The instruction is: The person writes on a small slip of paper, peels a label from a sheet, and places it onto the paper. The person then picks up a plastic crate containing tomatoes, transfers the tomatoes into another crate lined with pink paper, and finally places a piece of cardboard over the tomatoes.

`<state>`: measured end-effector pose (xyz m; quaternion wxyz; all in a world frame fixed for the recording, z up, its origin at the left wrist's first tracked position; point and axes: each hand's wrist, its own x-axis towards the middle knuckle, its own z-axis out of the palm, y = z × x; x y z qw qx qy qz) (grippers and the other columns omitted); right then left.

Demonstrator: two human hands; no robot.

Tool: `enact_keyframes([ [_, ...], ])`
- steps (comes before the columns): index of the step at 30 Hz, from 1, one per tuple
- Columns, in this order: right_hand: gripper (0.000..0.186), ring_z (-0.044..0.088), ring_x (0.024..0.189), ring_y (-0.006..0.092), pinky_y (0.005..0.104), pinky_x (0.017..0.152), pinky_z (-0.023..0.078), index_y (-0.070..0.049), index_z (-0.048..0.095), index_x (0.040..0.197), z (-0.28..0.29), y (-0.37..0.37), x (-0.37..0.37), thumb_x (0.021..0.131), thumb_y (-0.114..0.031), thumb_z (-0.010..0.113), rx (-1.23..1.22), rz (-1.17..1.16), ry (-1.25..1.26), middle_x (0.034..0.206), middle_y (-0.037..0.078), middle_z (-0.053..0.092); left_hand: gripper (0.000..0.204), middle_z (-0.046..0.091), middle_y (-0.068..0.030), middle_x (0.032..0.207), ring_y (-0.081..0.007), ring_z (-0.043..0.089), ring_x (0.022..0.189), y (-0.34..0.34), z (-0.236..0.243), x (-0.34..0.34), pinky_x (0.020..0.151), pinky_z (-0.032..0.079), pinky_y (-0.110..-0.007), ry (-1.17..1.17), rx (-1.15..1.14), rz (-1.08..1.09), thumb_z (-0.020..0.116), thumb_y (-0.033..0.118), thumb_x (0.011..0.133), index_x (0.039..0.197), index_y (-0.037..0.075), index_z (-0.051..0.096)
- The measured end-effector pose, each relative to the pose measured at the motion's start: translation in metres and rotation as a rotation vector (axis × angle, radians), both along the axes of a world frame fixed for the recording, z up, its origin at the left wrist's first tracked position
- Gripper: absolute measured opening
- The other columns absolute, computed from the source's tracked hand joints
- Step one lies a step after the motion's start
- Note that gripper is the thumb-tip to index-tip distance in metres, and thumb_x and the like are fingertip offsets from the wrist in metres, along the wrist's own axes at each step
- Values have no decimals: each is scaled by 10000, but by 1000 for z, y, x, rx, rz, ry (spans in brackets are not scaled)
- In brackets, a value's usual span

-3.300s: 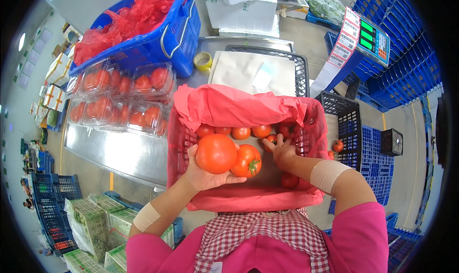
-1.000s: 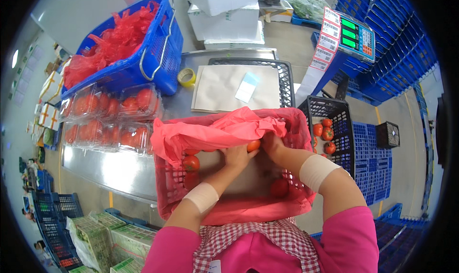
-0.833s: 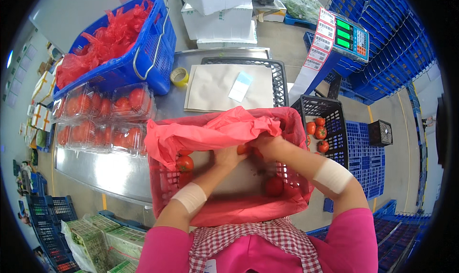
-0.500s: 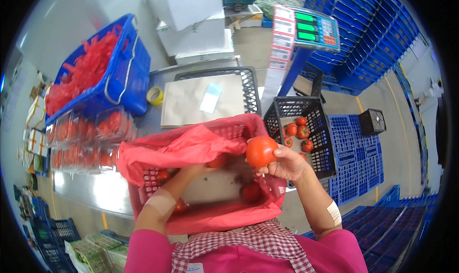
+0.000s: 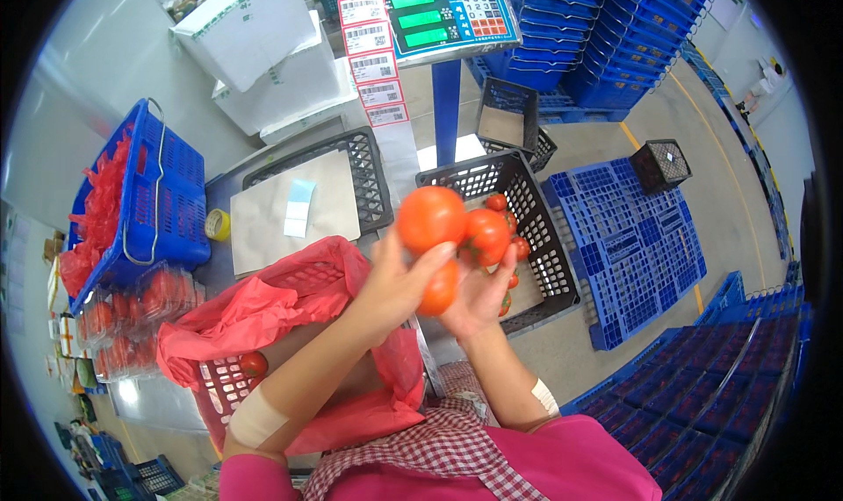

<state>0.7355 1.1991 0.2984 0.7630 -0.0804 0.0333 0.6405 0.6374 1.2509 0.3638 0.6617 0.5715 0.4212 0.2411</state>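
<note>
My left hand (image 5: 395, 286), fingers curled, grips a large red tomato (image 5: 430, 217) above the right black crate. My right hand (image 5: 479, 303) is curled beside it around more tomatoes (image 5: 487, 237); another tomato (image 5: 435, 290) sits low between both hands, and which hand bears it is unclear. Behind them the black crate (image 5: 553, 281) contains several smaller tomatoes, partly hidden. At lower left is the pink-lined basket (image 5: 395, 387) with a tomato (image 5: 253, 364) visible inside, crossed by my left forearm.
A scale (image 5: 452, 22) with label strips stands ahead. A blue basket of red bags (image 5: 180, 202), clamshells of tomatoes (image 5: 123, 360), tape (image 5: 218, 224) and paper sheets (image 5: 320, 202) lie left. Blue pallets (image 5: 623, 255) and crate stacks (image 5: 606, 36) are right; a distant person (image 5: 770, 79) stands far right.
Both hands have left the pink basket's interior and moved right, now raised over the black crate with tomatoes in them. The view has turned right, so the scale is more central.
</note>
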Motion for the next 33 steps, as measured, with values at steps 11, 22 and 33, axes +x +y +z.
enact_keyframes([
  [11,822,527,996,325,431,748,449,-115,405,1222,-208,67,131,663,-713,484,-339,-59,48,1150,125,495,273,585,-138,1039,-207,569,961,-38,12,-141,816,476,-319,108,-435,-492,567,7,807,1076,-30,545],
  [22,346,473,1081,365,538,916,380,-49,539,1031,-202,77,150,802,-309,535,-589,-118,-145,1108,195,513,469,550,-87,1107,-188,510,1018,-8,-82,-298,860,420,-315,702,473,165,671,233,770,1146,8,502],
  [33,564,552,965,248,338,821,455,-80,353,1295,72,41,-149,783,-147,579,1141,1296,-1893,1162,158,493,426,514,-137,1178,-311,505,1059,10,-130,-342,865,423,-388,1266,624,-32,560,212,740,1145,84,518],
])
